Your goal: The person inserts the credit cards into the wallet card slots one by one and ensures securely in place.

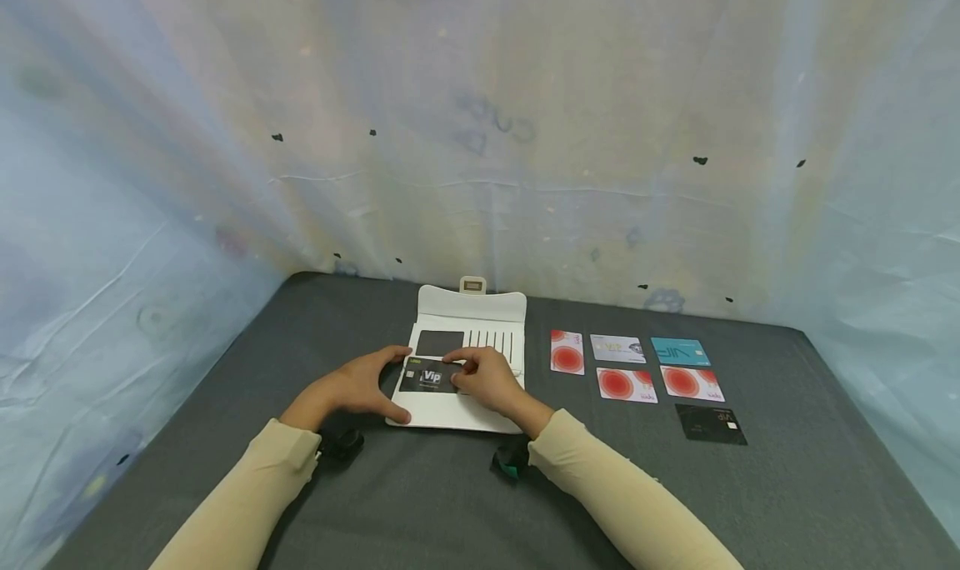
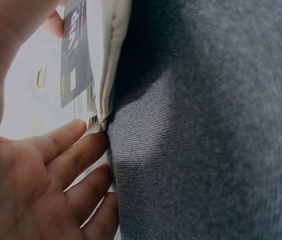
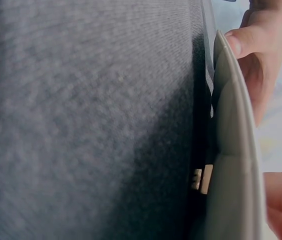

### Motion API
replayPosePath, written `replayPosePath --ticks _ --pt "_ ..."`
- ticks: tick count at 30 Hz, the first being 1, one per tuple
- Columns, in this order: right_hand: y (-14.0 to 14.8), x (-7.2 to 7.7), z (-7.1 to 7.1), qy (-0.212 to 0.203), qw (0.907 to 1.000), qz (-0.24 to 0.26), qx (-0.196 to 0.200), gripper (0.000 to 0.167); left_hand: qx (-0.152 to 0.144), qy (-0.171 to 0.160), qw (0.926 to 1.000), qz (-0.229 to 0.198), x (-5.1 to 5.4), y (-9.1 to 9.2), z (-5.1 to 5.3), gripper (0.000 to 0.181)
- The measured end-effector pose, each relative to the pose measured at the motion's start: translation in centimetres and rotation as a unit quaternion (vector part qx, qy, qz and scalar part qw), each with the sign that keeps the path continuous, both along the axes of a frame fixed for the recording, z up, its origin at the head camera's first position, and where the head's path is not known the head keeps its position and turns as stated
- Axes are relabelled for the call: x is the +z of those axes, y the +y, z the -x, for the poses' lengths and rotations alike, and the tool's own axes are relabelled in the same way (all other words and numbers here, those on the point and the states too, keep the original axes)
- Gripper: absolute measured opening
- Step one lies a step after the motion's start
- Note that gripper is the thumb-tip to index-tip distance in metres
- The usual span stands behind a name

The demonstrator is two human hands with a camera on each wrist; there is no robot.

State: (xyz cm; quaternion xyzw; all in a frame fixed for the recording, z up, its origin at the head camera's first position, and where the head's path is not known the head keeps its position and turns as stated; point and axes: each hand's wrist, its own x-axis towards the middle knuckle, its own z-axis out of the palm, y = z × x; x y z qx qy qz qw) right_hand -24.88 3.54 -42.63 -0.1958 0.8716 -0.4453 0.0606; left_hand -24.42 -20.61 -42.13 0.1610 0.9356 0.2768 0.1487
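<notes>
A white wallet (image 1: 435,412) lies unfolded on the dark cloth, its flap away from me. Over its lower pocket lies a black "Vip" card (image 1: 420,381), also seen in the left wrist view. My right hand (image 1: 486,380) pinches this card by its right end; how far it sits in a slot is hidden. At the wallet's left end, my left hand (image 1: 365,384) rests with thumb and fingers spread. Its fairly straight fingers (image 2: 76,155) touch the wallet's edge in the left wrist view. In the right wrist view, the wallet's near edge (image 3: 238,125) hides most of the card area.
Right of the wallet lie several cards: a red-and-white card (image 1: 567,353), a silver card (image 1: 617,348), a teal card (image 1: 680,352), two more red-and-white ones and a black card (image 1: 711,424). A pale curtain (image 1: 525,137) hangs behind the grey-covered table (image 1: 817,470).
</notes>
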Motion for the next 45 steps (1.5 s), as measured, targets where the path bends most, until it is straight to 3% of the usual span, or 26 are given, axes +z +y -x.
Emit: replayPosePath --ticks 45 --pt "-0.02 0.30 0.21 -0.014 0.9999 0.002 0.006 0.025 -0.004 -0.008 0.9999 0.010 -0.16 -0.03 0.25 0.110"
